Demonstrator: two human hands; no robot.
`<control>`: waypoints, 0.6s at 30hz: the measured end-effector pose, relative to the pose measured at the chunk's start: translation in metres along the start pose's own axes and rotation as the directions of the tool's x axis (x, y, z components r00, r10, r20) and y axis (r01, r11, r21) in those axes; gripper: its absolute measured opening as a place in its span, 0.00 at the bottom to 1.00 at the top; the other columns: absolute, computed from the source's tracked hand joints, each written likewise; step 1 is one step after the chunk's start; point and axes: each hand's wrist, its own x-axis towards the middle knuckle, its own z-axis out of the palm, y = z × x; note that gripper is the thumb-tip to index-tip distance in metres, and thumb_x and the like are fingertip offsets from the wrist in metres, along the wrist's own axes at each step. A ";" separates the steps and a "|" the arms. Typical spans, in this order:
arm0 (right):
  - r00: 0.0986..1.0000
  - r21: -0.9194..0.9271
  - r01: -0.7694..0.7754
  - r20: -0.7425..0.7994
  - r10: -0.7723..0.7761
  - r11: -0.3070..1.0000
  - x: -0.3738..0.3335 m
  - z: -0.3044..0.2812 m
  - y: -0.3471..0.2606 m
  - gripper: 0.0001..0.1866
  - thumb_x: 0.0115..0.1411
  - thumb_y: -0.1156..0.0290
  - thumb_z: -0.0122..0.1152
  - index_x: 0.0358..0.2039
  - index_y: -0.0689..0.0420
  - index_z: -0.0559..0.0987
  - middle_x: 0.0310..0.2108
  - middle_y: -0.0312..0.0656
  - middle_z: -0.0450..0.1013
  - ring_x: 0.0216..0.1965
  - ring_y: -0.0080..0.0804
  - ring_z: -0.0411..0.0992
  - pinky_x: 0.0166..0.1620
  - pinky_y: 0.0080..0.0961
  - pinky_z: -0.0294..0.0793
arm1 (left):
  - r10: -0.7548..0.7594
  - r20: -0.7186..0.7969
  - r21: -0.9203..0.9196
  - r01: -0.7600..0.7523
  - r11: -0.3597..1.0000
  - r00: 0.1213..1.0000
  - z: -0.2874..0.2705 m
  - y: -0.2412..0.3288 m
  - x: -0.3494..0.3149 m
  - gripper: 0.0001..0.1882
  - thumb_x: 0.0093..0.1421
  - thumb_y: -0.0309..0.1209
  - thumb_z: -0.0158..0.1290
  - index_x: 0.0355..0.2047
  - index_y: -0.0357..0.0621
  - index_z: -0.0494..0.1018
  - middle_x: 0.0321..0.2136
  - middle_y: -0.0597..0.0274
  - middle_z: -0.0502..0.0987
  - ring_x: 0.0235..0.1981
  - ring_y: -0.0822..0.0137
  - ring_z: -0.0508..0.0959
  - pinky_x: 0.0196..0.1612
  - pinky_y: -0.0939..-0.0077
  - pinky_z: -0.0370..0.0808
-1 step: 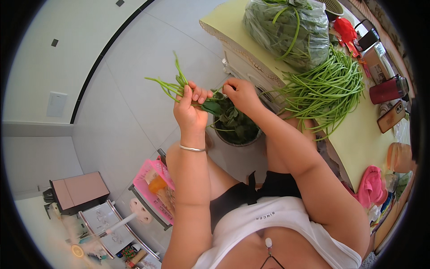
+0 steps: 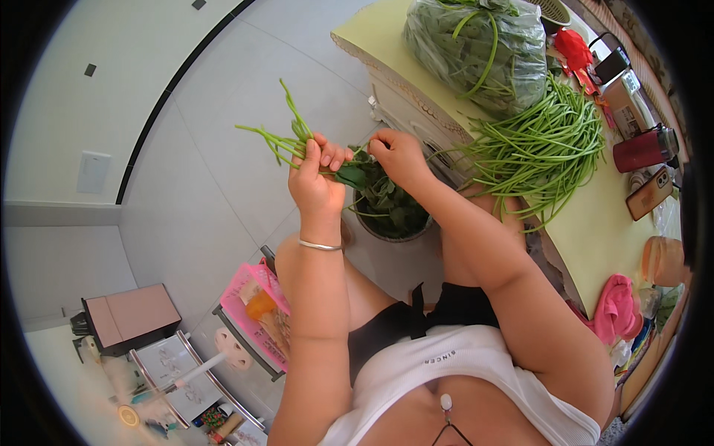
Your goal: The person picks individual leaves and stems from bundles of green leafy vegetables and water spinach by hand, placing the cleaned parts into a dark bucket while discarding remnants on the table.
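My left hand [image 2: 317,175] is closed around several green leaf stems [image 2: 279,140], whose ends stick out to the upper left. A dark green leaf [image 2: 349,176] hangs from the fingers on its other side. Close by on the right, my right hand [image 2: 401,157] pinches the thin end of a stem that runs toward the left hand. Below both hands, a round container [image 2: 401,238] on the floor between my legs holds a heap of dark leaves [image 2: 390,204]. A large pile of bare green stems [image 2: 539,152] lies on the table to the right.
On the yellow-green tabletop [image 2: 576,238] stand a clear plastic bag of leafy greens [image 2: 483,56], a dark red flask [image 2: 644,151], a phone [image 2: 649,195] and a pink cloth [image 2: 617,306]. A pink basket [image 2: 242,293] sits by my left leg.
The stem ends above my left hand have tilted and shifted slightly up and to the left. Both hands stay almost where they were.
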 end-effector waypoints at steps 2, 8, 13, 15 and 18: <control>0.999 0.055 -0.031 -0.027 0.033 0.998 -0.001 0.011 0.006 0.11 0.53 0.69 0.52 0.28 0.63 0.78 0.21 0.49 0.72 0.22 0.41 0.68 0.30 0.32 0.69 | 0.050 0.013 0.087 -0.051 0.995 0.999 0.004 -0.002 -0.003 0.08 0.66 0.33 0.45 0.34 0.41 0.68 0.20 0.69 0.60 0.22 0.72 0.61 0.35 0.69 0.66; 0.955 0.162 -0.219 -0.164 0.246 0.962 0.004 0.022 0.054 0.12 0.53 0.68 0.52 0.27 0.64 0.78 0.20 0.49 0.72 0.22 0.42 0.68 0.32 0.34 0.70 | 0.083 -0.029 0.213 -0.075 0.974 0.996 0.016 0.002 -0.009 0.10 0.66 0.35 0.46 0.33 0.41 0.68 0.18 0.71 0.57 0.17 0.74 0.55 0.24 0.74 0.57; 0.979 -0.540 -0.025 0.156 0.129 0.842 0.025 0.016 0.118 0.12 0.54 0.66 0.57 0.35 0.61 0.79 0.29 0.49 0.75 0.24 0.41 0.72 0.29 0.38 0.71 | 0.221 0.001 0.172 -0.218 0.961 0.975 0.001 0.043 -0.011 0.10 0.65 0.36 0.47 0.33 0.41 0.68 0.17 0.71 0.56 0.17 0.76 0.54 0.22 0.78 0.53; 0.904 -0.797 -0.005 0.255 0.344 0.604 0.002 0.038 0.103 0.11 0.54 0.68 0.56 0.35 0.58 0.80 0.36 0.48 0.76 0.33 0.45 0.74 0.36 0.38 0.73 | 0.232 -0.043 0.146 -0.224 0.964 0.972 -0.010 0.053 -0.013 0.10 0.65 0.35 0.47 0.33 0.41 0.69 0.17 0.71 0.57 0.17 0.76 0.54 0.22 0.79 0.54; 0.865 -0.898 0.197 0.348 0.362 0.393 -0.025 0.046 0.070 0.11 0.51 0.70 0.58 0.36 0.56 0.81 0.42 0.46 0.76 0.48 0.43 0.71 0.45 0.36 0.71 | 0.222 -0.065 0.171 -0.208 0.963 0.973 -0.014 0.058 -0.014 0.10 0.66 0.35 0.46 0.34 0.41 0.69 0.17 0.71 0.57 0.17 0.76 0.55 0.22 0.78 0.54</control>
